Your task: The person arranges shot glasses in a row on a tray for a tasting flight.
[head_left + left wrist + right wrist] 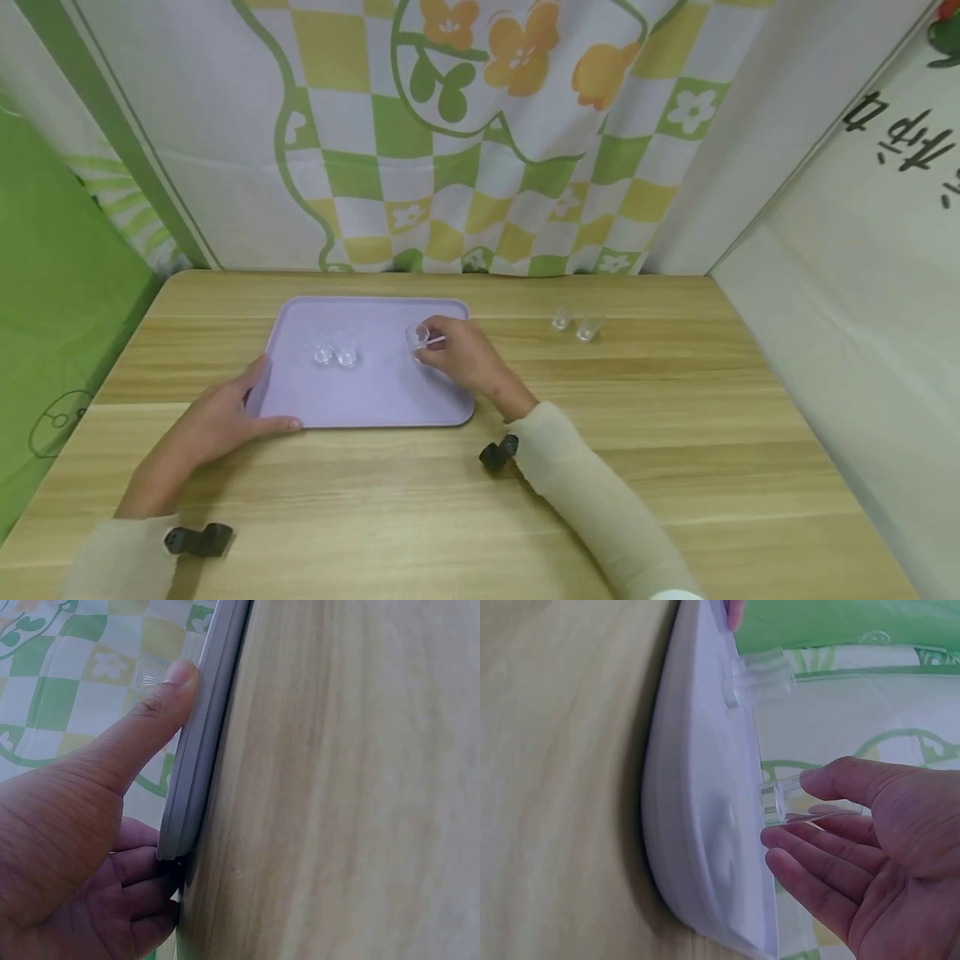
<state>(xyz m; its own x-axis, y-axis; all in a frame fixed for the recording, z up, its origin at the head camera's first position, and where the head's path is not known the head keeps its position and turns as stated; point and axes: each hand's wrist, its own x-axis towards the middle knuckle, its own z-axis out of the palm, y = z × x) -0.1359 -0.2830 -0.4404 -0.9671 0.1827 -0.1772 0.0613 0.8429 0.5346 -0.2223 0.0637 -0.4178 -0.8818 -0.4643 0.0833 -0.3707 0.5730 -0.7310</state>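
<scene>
A lilac tray (pixel 397 400) lies on the wooden table. At its near left corner my left hand (pixel 225 417) grips the edge, thumb along the near rim; the left wrist view shows the other fingers bent round the corner. Over the tray's right part, my right hand (pixel 472 358) pinches a small clear shot glass (pixel 774 801) between thumb and fingers. Its base is close to the tray surface in the right wrist view. Two more clear shot glasses, one (pixel 322 355) beside the other (pixel 348 357), stand upright on the tray's left half.
Right of the tray, toward the back of the table (pixel 637 467), stand two further shot glasses, one (pixel 561 320) left of the other (pixel 588 331). A checkered flower curtain (pixel 480 175) hangs behind the table. A white wall (pixel 840 275) borders the right side.
</scene>
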